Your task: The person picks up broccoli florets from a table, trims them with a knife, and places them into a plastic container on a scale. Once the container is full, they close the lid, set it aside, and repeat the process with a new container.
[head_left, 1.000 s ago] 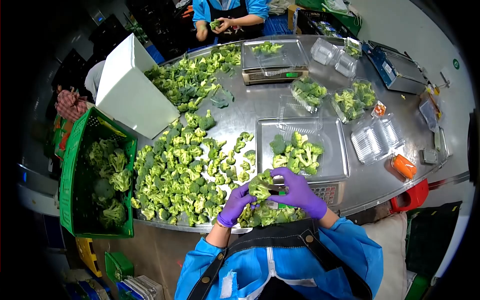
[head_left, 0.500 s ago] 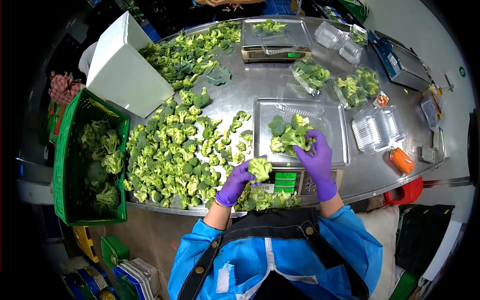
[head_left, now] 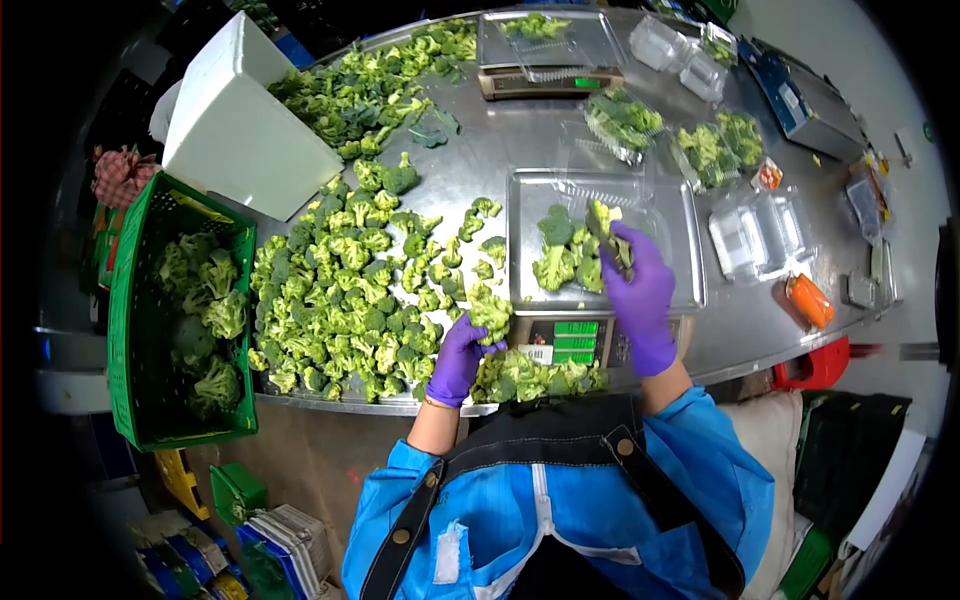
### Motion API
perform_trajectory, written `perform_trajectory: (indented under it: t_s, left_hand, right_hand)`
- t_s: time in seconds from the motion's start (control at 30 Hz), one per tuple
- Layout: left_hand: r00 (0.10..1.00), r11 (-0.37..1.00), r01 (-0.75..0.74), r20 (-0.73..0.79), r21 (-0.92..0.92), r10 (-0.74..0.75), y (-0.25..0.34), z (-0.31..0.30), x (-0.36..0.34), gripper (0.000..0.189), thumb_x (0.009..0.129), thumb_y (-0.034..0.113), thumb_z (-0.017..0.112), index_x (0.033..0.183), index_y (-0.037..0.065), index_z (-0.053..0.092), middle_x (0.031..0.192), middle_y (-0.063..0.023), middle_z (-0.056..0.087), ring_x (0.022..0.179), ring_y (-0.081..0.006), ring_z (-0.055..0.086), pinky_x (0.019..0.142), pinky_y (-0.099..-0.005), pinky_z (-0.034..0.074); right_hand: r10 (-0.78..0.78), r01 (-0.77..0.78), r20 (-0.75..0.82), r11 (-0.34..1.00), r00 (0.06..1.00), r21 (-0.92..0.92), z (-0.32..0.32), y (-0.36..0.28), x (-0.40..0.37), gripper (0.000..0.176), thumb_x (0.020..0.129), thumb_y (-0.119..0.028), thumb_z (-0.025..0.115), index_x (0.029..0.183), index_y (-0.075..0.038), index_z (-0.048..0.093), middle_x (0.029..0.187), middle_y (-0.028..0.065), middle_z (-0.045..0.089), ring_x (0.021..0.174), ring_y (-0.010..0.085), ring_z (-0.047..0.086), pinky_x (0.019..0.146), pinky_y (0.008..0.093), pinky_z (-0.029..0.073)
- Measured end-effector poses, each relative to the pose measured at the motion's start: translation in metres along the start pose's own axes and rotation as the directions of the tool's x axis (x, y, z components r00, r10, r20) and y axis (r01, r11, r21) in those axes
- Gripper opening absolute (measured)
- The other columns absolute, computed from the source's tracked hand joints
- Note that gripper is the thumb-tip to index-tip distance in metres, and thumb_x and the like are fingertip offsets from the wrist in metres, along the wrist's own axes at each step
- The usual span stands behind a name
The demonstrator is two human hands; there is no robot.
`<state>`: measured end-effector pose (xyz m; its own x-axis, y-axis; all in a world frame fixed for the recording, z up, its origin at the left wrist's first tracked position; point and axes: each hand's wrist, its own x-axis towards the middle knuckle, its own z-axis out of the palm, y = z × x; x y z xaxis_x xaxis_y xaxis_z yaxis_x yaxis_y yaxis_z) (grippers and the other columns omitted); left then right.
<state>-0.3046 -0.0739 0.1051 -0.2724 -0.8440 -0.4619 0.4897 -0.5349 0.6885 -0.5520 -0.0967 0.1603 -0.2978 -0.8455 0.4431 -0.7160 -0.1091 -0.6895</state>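
Broccoli sits clamped in the fingers of the left hand, by the near edge of the surface; the right hand is over florets on the tray, its grip unclear. Light pressure and gentle lowering would avoid crumbling.

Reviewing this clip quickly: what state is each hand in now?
Left hand: holding a broccoli piece.
Right hand: at the broccoli pile; exact grip cannot be told.
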Motion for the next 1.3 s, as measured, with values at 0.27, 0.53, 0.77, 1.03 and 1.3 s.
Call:
perform_trajectory:
  t_s: [0.27, 0.53, 0.77, 1.03, 1.3]
  left_hand:
    - [0.965, 0.928, -0.261, 0.058, 0.267, 0.255, 0.025, 0.027, 0.009, 0.048, 0.082, 0.005, 0.049, 0.128, 0.002, 0.041, 0.108, -0.0074, 0.057, 0.092, -0.0148, 0.055, 0.079, -0.0301, 0.046]
    - [0.923, 0.803, -0.377, 0.253, 0.461, 0.289, 0.043, 0.067, 0.040, 0.053, 0.080, -0.001, 0.053, 0.131, 0.002, 0.040, 0.113, -0.0087, 0.055, 0.098, -0.0135, 0.053, 0.083, -0.0245, 0.042]
    - [0.683, 0.117, -0.635, 0.485, 0.764, 0.546, 0.044, 0.107, 0.073, 0.053, 0.072, 0.009, 0.060, 0.122, 0.002, 0.048, 0.102, -0.0120, 0.059, 0.095, -0.0229, 0.055, 0.085, -0.0332, 0.043]
    - [0.644, 0.036, -0.703, 0.615, 0.710, 0.455, 0.021, 0.105, 0.102, 0.062, 0.073, 0.017, 0.062, 0.129, 0.003, 0.041, 0.128, -0.0161, 0.045, 0.116, -0.0329, 0.042, 0.102, -0.0399, 0.029]
    - [0.799, 0.519, -0.598, 0.405, 0.611, 0.444, 0.013, 0.037, 0.085, 0.051, 0.075, 0.004, 0.063, 0.123, 0.002, 0.049, 0.124, -0.0111, 0.051, 0.116, -0.0218, 0.047, 0.099, -0.0327, 0.035]
  right_hand:
    - [0.305, -0.288, -0.074, 0.940, 0.949, 0.184, -0.034, 0.024, -0.010, 0.021, 0.079, -0.013, 0.065, 0.098, -0.004, 0.063, 0.087, 0.0061, 0.065, 0.077, 0.0117, 0.060, 0.063, 0.0251, 0.045]
    - [0.569, -0.561, 0.168, 0.639, 0.805, 0.526, -0.039, 0.034, -0.009, 0.023, 0.080, -0.015, 0.065, 0.098, -0.002, 0.063, 0.090, 0.0032, 0.066, 0.047, 0.0017, 0.043, 0.040, 0.0166, 0.033]
    - [0.568, -0.577, 0.231, 0.560, 0.790, 0.595, -0.036, 0.045, -0.011, 0.023, 0.083, -0.015, 0.061, 0.099, 0.001, 0.061, 0.083, 0.0050, 0.064, 0.045, 0.0031, 0.043, 0.039, 0.0177, 0.033]
    - [0.585, -0.571, 0.150, 0.650, 0.797, 0.502, -0.035, 0.050, -0.012, 0.021, 0.082, -0.014, 0.062, 0.100, -0.003, 0.063, 0.070, -0.0013, 0.059, 0.046, 0.0012, 0.038, 0.042, 0.0189, 0.031]
    - [0.564, -0.560, 0.094, 0.762, 0.821, 0.324, -0.028, 0.071, -0.010, 0.035, 0.084, -0.015, 0.058, 0.116, -0.002, 0.053, 0.110, 0.0046, 0.061, 0.050, 0.0023, 0.043, 0.043, 0.0172, 0.034]
